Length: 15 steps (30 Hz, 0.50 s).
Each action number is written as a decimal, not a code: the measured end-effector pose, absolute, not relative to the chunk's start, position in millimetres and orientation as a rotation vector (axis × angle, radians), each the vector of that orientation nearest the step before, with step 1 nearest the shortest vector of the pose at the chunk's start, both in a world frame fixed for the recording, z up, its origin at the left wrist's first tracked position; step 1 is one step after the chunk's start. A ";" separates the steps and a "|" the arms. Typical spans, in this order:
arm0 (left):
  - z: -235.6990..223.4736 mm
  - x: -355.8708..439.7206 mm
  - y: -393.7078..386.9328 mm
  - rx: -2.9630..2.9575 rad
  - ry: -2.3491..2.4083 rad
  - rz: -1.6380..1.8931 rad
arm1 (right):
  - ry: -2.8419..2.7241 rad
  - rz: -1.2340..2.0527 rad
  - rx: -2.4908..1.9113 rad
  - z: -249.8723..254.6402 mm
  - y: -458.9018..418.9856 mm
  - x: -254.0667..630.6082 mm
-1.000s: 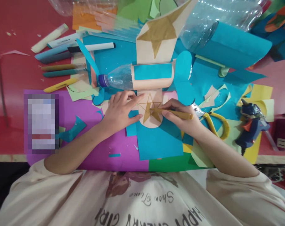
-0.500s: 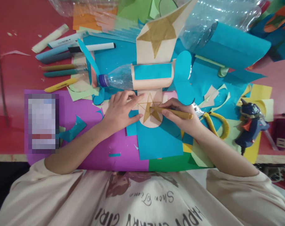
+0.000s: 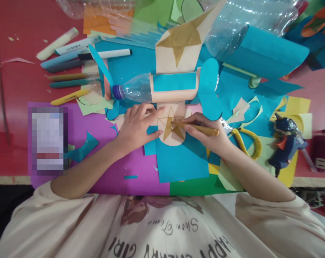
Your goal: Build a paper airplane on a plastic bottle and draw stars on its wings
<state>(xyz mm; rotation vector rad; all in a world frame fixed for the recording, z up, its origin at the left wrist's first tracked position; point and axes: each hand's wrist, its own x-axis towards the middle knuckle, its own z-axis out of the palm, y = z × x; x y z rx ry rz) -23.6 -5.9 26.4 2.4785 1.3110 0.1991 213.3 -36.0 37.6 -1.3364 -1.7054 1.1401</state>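
My right hand grips a golden-brown marker, its tip on a star outlined on a rounded pale paper wing. Part of that star is coloured in. My left hand lies with thumb and fingers spread, fingertips at the wing's left edge. The wing extends from a clear plastic bottle with a purple cap, wrapped in pale paper with a blue strip. The opposite wing bends upward and bears a filled golden star. A blue paper tail stands at the bottle's base.
Several markers lie at the left, above a blurred phone-like object. Yellow-handled scissors rest beside my right wrist, and a glue gun lies farther right. Paper scraps, a blue-wrapped bottle and coloured sheets surround the work.
The marker's rear end has shifted very slightly as its tip stays on the star. My left hand and the bottle look unmoved.
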 end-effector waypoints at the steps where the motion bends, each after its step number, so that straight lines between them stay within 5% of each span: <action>1: 26.3 -23.8 -5.9 2.480 1.311 0.193 | -1.714 1.141 -1.342 37.6 -36.3 213.6; 15: 25.2 -23.8 -5.5 2.466 1.307 0.213 | -1.674 1.072 -1.342 34.0 -33.4 213.5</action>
